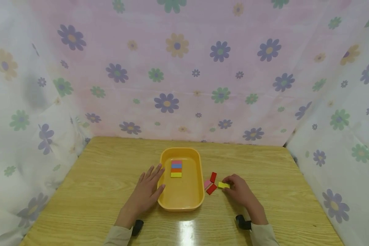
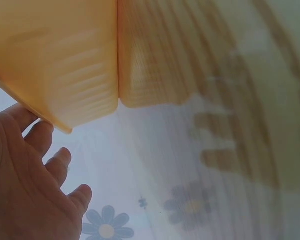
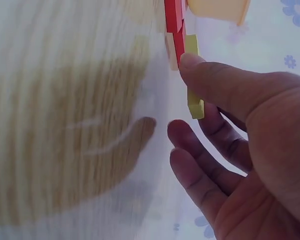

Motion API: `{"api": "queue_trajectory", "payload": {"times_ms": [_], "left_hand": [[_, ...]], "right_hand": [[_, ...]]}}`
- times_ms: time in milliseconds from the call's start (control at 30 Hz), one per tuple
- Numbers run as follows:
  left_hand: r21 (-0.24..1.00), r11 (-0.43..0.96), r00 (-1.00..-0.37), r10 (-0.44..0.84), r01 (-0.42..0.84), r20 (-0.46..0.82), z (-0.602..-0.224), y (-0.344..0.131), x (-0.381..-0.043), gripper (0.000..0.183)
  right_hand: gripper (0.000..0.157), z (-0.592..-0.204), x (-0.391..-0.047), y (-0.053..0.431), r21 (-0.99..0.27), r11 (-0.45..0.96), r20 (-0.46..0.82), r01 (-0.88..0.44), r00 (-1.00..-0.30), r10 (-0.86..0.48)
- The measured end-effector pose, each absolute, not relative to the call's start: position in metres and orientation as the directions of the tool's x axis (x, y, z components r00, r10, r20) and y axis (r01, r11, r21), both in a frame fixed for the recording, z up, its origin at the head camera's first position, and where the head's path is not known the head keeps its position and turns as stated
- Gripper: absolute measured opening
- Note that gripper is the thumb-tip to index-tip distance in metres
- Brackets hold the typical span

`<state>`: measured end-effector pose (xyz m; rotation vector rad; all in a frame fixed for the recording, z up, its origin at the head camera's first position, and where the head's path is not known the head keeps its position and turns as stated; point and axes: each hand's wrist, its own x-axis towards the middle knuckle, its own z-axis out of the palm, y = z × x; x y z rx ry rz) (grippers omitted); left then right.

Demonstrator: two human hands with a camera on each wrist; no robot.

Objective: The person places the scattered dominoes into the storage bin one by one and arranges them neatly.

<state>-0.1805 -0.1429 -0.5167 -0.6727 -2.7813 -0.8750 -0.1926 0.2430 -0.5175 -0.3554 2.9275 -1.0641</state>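
Wood-grain tabletop (image 1: 252, 162) — right hand (image 1: 239, 190) pinches yellow block (image 1: 223, 185); left hand (image 1: 145, 192), fingers spread, touches tray (image 1: 202, 181).
Yellow block is oblong, flat-sided — well apart from left hand.

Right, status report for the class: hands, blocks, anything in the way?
Left hand at left rim of yellow tray. Right hand pinching yellow block outside it. Red blocks and pink block lie between held block and tray.

We see a wood-grained desk (image 1: 110, 164), a white glare (image 1: 187, 232) on its near part, a pinkish back sheet (image 1: 187, 82) beyond it, a whitish left sheet (image 1: 24, 97) and right sheet (image 1: 344, 95), purple, green and orange flowers (image 1: 166, 103) across all three.
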Motion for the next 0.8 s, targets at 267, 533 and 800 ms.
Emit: {"api": "queue_trajectory", "payload": {"times_ms": [267, 533, 800], "left_hand": [[0.513, 0.726, -0.889, 0.37, 0.458, 0.269, -0.514, -0.143, -0.18, 0.06], [0.512, 0.729, -0.891, 0.371, 0.455, 0.263, -0.514, -0.143, -0.18, 0.06], [0.513, 0.728, -0.89, 0.372, 0.455, 0.263, -0.516, -0.144, -0.18, 0.06]], "right_hand": [[0.019, -0.516, -0.179, 0.239, -0.696, 0.702, 0.073, -0.147, -0.988, -0.135], [0.022, -0.516, -0.165, 0.226, -0.798, 0.594, 0.124, -0.105, -0.992, -0.009], [0.027, -0.51, -0.161, 0.214, -0.888, 0.46, 0.038, -0.002, -0.997, 0.069]]}}
